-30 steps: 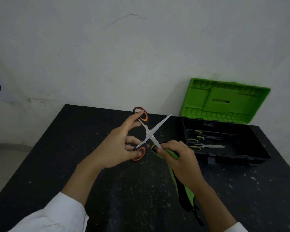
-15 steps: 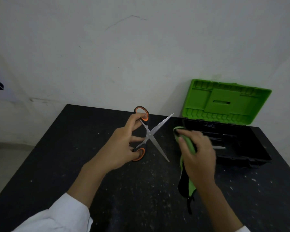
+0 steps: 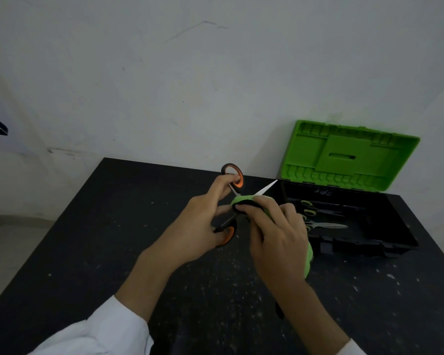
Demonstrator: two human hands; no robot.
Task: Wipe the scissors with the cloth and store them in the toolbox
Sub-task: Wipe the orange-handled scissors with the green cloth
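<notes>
- While spread open above the bench (image 3: pixel 113 226), the scissors (image 3: pixel 239 184) sit in the L hand (image 3: pixel 198 226), fingers hooked on both orange loops.
- R hand (image 3: pixel 280 239) fingers pinch the green cloth (image 3: pixel 241 199) round the blades nr the pivot; one tip pokes out.
- Toolbox (image 3: pixel 356 242) at right, lid (image 3: pixel 349 157) up, other scissors (image 3: pixel 326 224) inside.

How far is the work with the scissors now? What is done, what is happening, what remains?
Done: the toolbox stands open, with other scissors already inside. In hand: the left hand holds the orange-handled scissors spread open while the right hand presses the green cloth on the blades near the joint, so wiping is under way. Left: finish wiping and lay the scissors in the toolbox.
</notes>
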